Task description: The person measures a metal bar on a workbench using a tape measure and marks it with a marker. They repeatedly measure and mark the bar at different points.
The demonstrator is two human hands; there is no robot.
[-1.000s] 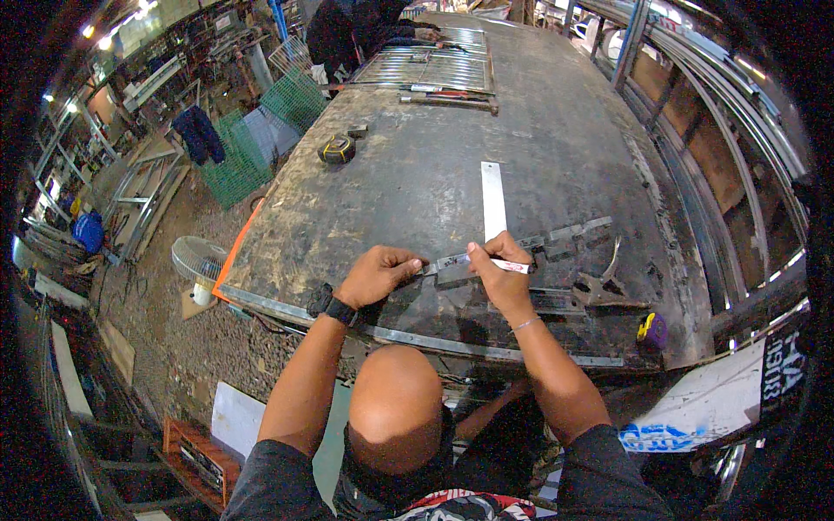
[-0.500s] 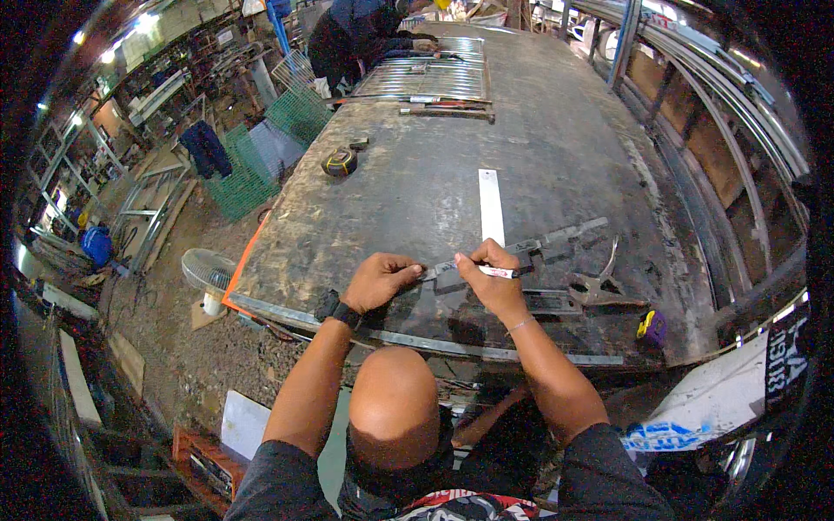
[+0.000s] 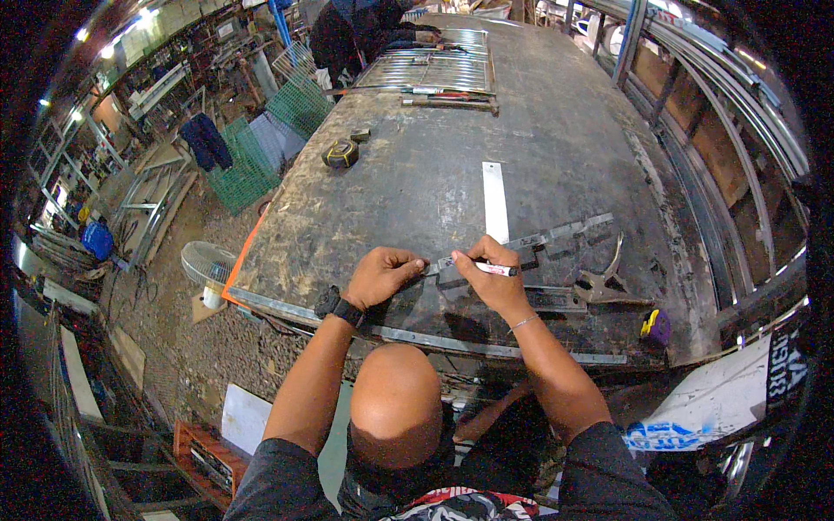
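Note:
My left hand [image 3: 380, 278], a black watch on its wrist, has thumb and forefinger pinched on the near-left end of a narrow grey metal strip [image 3: 569, 229]. The strip slants across the dark tabletop, rising to the right. In my right hand [image 3: 501, 297] is a white marker pen [image 3: 493, 269], held in a writing grip, its tip end over the strip. My fingers hide the exact point of contact. Just beyond the right hand lies a flat white bar [image 3: 494, 201], pointing away from me. A metal clamp-like tool [image 3: 604, 282] lies to the right.
One tape measure [image 3: 340, 154] sits at the table's left, another, yellow and purple [image 3: 656, 326], near its right front corner. A barred metal frame [image 3: 426, 69] lies at the far end, where another person [image 3: 339, 43] works. A fan [image 3: 207, 263] stands left; metal lengths [image 3: 747, 113] line the right.
The view has shifted slightly, so the table and its things sit a little differently. Both hands keep nearly the same pose on the strip and the marker pen.

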